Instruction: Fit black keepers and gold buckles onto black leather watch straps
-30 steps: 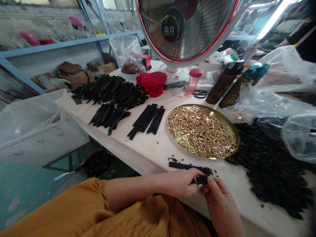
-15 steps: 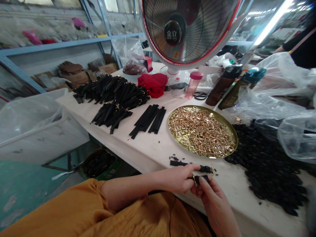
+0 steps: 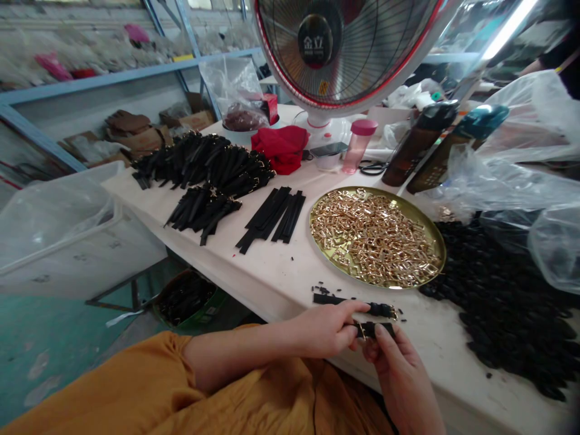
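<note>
Tabletop (image 3: pixel 267 284), largest item, is carrying the round tray (image 3: pixel 411 216), whose gold fittings (image 3: pixel 376 238) are lying heaped beyond the hands; left hand (image 3: pixel 328 330), nearly closed, is gripping one end of a short black strap (image 3: pixel 371 330), its index finger reaching out toward a second strap (image 3: pixel 333 299) on the tabletop; right hand (image 3: pixel 402 361), also nearly closed, is pinching the first strap farther along, thumb on top, fingers curling beneath.

Change: both hands are keeping to about the same spot near the tabletop's front edge, but the gold buckle (image 3: pixel 362 331) is now showing more plainly between them than a second ago; by judgement, the strap is being worked at its buckle and is not being put down.

Appearance: the held strap is looking flat, narrow and dark; the buckle is gleaming across it; fingers are hiding the rest, so its exact threading is probably escaping the view.
</note>
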